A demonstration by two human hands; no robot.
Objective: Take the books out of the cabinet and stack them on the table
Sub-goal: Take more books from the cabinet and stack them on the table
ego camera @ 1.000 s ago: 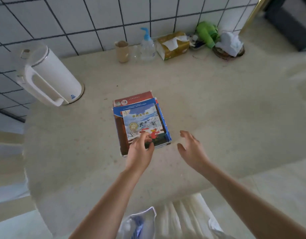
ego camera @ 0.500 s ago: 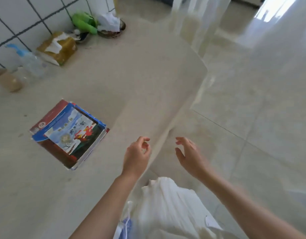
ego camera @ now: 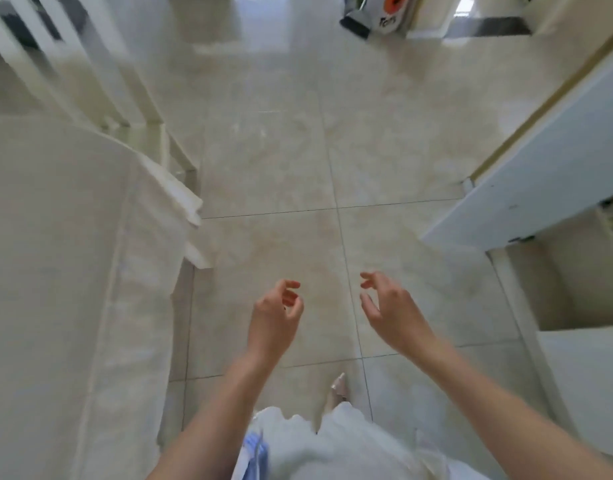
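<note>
1. Fingers (ego camera: pixel 291 289) of both your hands hang loosely curled and apart, pinching nothing, over the glossy cream-tiled floor (ego camera: pixel 281 161), the largest thing in view.
2. Your pale, cream-topped table (ego camera: pixel 56 271) fills the left side; its rounded corner sits near your left hand (ego camera: pixel 275 317). No books show on the part in view, so you cannot tell from here where the stack lies.
3. Your white cabinet door (ego camera: pixel 540 188) stands swung open at the right, with a dim compartment below it. Something greenish shows at the far right edge, too blurred to name as books.
4. Risk: the open door's lower corner juts toward your path. Turn fast, as the blur suggests, and your right hand (ego camera: pixel 391 313) or forearm could likely strike it.
5. Risk: the polished floor looks slick, and your pale pointed shoe (ego camera: pixel 338 389) is mid-stride; a hurried pivot could slip.
6. Your right hand is somewhat wider open, thumb and fingers held well apart; the left is curled closer. Both are empty, touching nothing.
</note>
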